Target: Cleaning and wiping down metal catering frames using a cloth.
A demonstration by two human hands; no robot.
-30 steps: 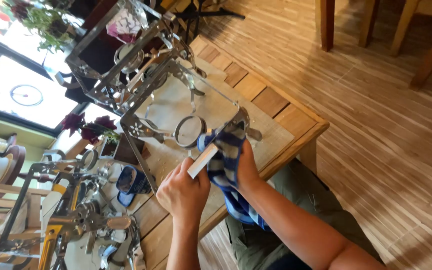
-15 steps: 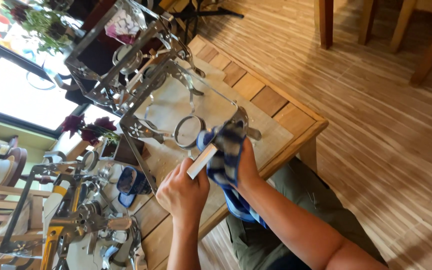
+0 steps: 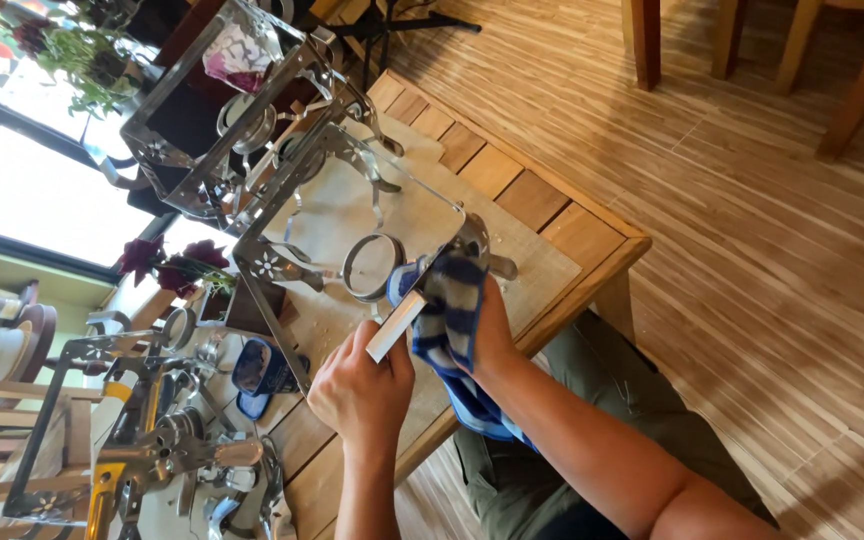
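- My left hand grips the metal frame by its flat bar, above the wooden table.
- My right hand presses a blue striped cloth around the frame's corner, fingers closed.
- I judge this is the polishing step; next calls for steady rubbing along the bar.

Daylight poured in from the window at the left, which was blown out to near white with no detail beyond the glass. It glared off the metal stand frame and threw soft shadows across the wooden table. The plank floor was evenly and warmly lit. The view was tilted, the lines bowed towards the edges, and the nearest forearm looked slightly soft.
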